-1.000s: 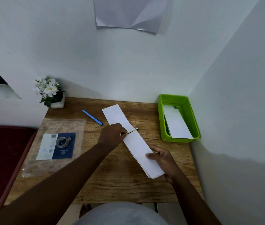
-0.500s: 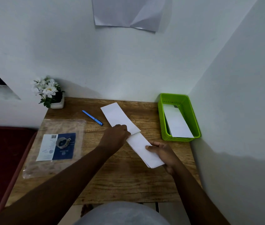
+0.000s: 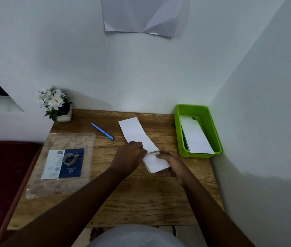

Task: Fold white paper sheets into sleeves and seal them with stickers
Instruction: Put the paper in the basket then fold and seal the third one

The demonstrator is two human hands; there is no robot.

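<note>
While the left hand (image 3: 129, 155) pinned the paper (image 3: 137, 135) at its crease, the right hand (image 3: 172, 162) gripped the near flap; folding step, judged. Next: press flat, then sticker.

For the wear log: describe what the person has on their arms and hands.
Nothing is worn. Both forearms are bare up to the frame edge, no sleeves showing. The left hand and right hand carry no gloves, and no watch, bracelet or ring can be seen.
</note>
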